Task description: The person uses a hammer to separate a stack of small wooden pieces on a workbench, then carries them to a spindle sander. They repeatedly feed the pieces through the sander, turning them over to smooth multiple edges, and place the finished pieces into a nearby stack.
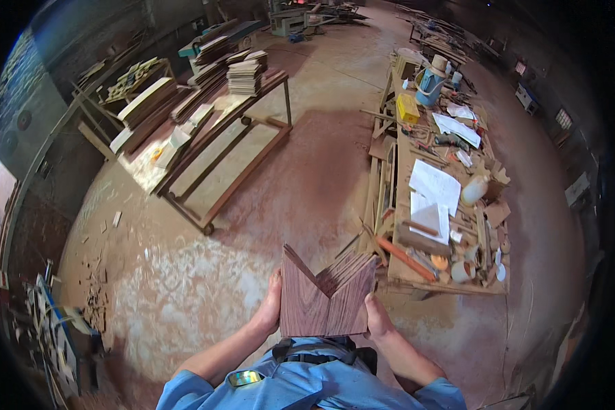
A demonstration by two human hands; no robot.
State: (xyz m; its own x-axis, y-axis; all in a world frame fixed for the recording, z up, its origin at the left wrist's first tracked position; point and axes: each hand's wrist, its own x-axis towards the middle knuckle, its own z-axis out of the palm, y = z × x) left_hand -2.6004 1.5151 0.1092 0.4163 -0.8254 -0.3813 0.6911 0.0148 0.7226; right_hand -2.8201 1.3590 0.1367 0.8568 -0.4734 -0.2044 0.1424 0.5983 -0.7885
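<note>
The V-notched wooden stack point(326, 314) sits between left grip point(272, 303) and right grip point(378, 318).

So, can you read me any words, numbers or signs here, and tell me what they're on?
No text is readable.
White papers on the bench: any writing is too small and blurred.
Yellow box: any print is too small.
Notched wood between the left hand and right hand: grain, no visible lettering.

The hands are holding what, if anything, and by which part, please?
Notched wooden boards, held by opposite side edges between the left hand and right hand.
</note>
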